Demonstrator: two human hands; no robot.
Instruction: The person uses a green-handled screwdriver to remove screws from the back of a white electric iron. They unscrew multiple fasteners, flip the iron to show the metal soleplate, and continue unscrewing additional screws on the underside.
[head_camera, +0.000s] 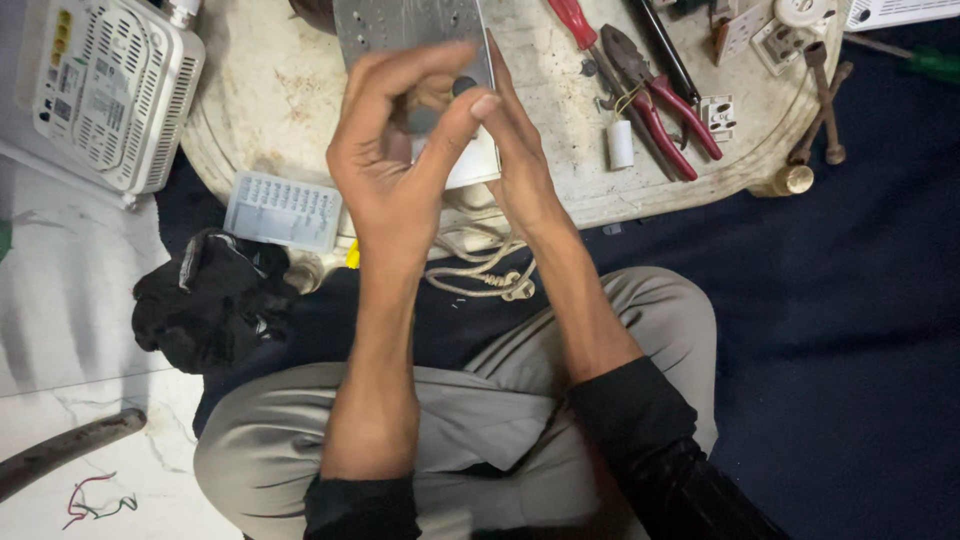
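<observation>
Room: the round white bench (270, 90) ends just past both hands; red pliers (660, 105) lie well apart.
Left hand (395, 165): grip closed on the white box (470, 165).
Right hand (520, 160): grip pinches the box's far side.
Box: between both hands, near the bench edge.

— What are the hands on?
— The left hand (395, 165) and right hand (520, 160) together grip a white box (470, 165) against a grey metal plate (410, 25).
— And nearby?
— Red-handled pliers (655, 100) and a red screwdriver (580, 30) lie on the round tray (270, 90).
</observation>
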